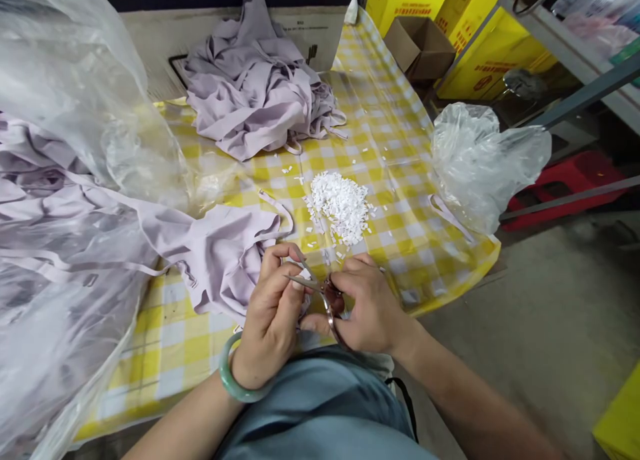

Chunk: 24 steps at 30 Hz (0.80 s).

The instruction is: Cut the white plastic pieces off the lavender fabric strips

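Note:
My right hand (370, 303) is closed round a pair of scissors (323, 293), whose blades point left toward my left hand. My left hand (273, 313), with a green bangle (235, 383) on the wrist, pinches a lilac garment (220, 250) at its edge, right by the blades. The garment trails left across the yellow checked tablecloth (395, 147). Just beyond my hands lies a heap of small white cut pieces (340, 207).
A pile of lilac garments (260, 90) lies at the back of the table. A big clear plastic bag of more garments (60, 200) fills the left. A crumpled clear bag (480, 160) hangs at the table's right edge. Yellow boxes (480, 53) and a red stool (565, 180) stand on the right.

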Motion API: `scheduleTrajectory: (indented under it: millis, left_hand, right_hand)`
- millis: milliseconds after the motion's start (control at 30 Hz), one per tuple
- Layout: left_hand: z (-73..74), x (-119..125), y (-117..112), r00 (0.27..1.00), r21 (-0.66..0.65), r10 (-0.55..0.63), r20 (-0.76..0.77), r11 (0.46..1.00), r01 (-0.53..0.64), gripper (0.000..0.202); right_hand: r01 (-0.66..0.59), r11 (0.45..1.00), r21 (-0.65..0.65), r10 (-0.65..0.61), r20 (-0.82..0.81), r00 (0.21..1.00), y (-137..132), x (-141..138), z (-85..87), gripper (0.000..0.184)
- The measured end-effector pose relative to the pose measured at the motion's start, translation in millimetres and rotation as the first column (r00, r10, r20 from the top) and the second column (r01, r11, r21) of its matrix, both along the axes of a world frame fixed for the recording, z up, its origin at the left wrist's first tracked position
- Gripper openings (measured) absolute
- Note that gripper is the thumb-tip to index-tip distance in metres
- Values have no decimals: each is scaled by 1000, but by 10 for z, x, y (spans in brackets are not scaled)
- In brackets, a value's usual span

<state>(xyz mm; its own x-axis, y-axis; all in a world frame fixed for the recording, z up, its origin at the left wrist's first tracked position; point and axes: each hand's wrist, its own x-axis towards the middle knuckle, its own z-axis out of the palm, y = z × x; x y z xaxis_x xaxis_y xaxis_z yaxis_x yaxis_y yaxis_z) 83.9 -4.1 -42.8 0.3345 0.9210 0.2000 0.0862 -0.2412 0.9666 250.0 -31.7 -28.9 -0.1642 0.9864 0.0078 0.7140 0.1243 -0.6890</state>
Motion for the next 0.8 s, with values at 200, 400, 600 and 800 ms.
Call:
scheduleTrajectory:
  millis: [200,400,600,800]
  left_hand:
    - [2,22,-9,999,18,-27,-17,999,27,26]
    - [10,87,-25,998,-45,-37,-45,998,35,28]
    - [-7,225,12,995,-55,-74,-64,996,70,29]
    - [-50,397,120,984,-40,-153,-89,988,150,32]
  right_hand:
    - [30,999,31,-31,33,999,-11,19,-20,56]
    - [64,993,97,-71,75,995,-63,63,-60,52]
    - [140,983,122,-156,135,978,-151,168,-118,47]
    - [209,977,33,-212,129,969,-188,347,-211,47]
